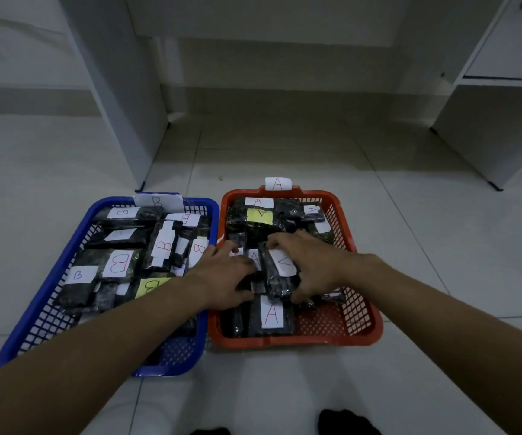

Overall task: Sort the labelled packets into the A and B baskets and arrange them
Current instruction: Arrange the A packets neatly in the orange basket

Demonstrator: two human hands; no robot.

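Right hand [311, 265] is closed on a black A-labelled plastic packet [280, 274] inside the orange plastic A basket [363, 332]; left hand [225, 277] is spread flat on neighbouring packets. Sorting appears finished; arranging remains.

Dim, cool overhead light; soft shadows; wide-angle bending at edges; slight blur throughout.

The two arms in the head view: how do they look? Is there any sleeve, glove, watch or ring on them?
Both arms are bare along all of their visible length; no sleeve edge shows. The left hand and the right hand wear no gloves. I see no watch, bracelet or ring on either wrist or finger, though the picture is dim and some fingers are hidden among the packets.
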